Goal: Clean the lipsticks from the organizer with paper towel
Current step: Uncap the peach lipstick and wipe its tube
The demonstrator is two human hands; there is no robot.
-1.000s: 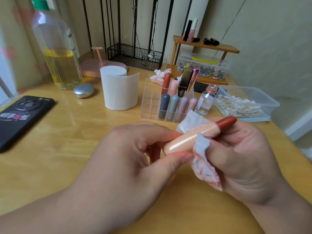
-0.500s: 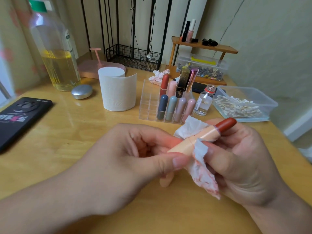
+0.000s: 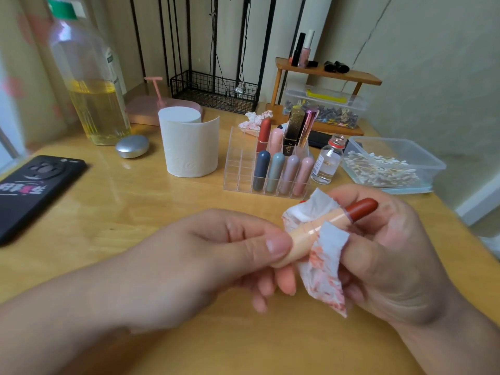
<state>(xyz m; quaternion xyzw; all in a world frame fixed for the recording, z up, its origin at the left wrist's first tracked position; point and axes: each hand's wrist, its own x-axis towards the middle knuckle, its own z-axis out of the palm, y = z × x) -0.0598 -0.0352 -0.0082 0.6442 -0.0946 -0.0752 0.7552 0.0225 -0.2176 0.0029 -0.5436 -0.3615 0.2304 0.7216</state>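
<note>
The lipstick (image 3: 311, 231) is pinched steady by the left grip (image 3: 203, 266). The paper towel (image 3: 324, 272) is clamped round it by the right grip (image 3: 392, 261), probably for wiping

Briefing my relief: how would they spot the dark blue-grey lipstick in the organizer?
On the wooden table, right of the white paper towel roll, stands a clear plastic organizer. In its front row the dark blue-grey lipstick stands leftmost, the darkest tube there, next to a pale teal lipstick.

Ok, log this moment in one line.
step: wiping | left hand: pinches base of peach red-tipped lipstick | right hand: holds red-stained white paper towel round it | clear acrylic organizer: other lipsticks standing
</note>
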